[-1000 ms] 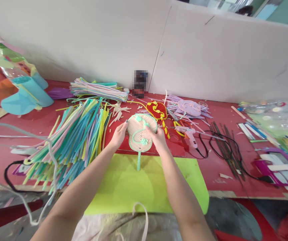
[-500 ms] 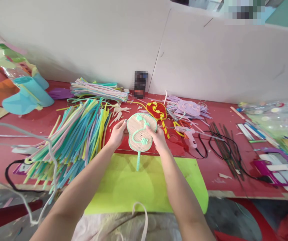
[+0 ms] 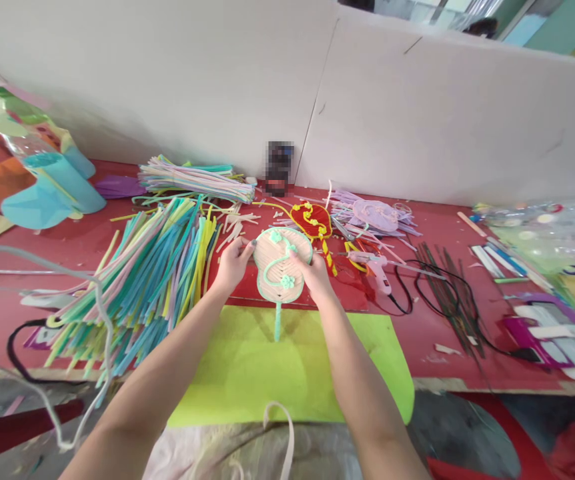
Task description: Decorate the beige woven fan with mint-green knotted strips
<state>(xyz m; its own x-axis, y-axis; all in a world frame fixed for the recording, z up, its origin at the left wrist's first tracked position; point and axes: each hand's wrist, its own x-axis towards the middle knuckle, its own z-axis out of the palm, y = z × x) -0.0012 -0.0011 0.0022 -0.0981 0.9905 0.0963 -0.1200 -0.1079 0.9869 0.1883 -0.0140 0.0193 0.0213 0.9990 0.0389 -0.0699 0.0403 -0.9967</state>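
Observation:
A peach hand fan (image 3: 271, 256) made of pipe cleaners, edged in mint green, is held up above the table. Mint flowers and a curved stem decorate its face, and its mint handle (image 3: 278, 323) points down toward me. My left hand (image 3: 233, 265) pinches the upper left edge with thumb and fingertips. On the right edge, my right hand (image 3: 314, 272) grips the fan, thumb on the front by the middle flower and the other fingers hidden behind. A lime green mat (image 3: 287, 380) lies below. Just behind sits a red and yellow fan (image 3: 312, 220).
Pipe cleaners (image 3: 142, 287) lie heaped at left, with another bundle (image 3: 197, 181) behind. A pink glue gun (image 3: 375, 265) with a black cord rests at right. Further off are a lilac fan (image 3: 375, 215), dark stems (image 3: 447, 293) and a phone-like object (image 3: 279, 167) against the wall.
My left fingers have shifted slightly at the fan's edge. The fan and my right hand stay nearly in place; the whole view has moved very slightly.

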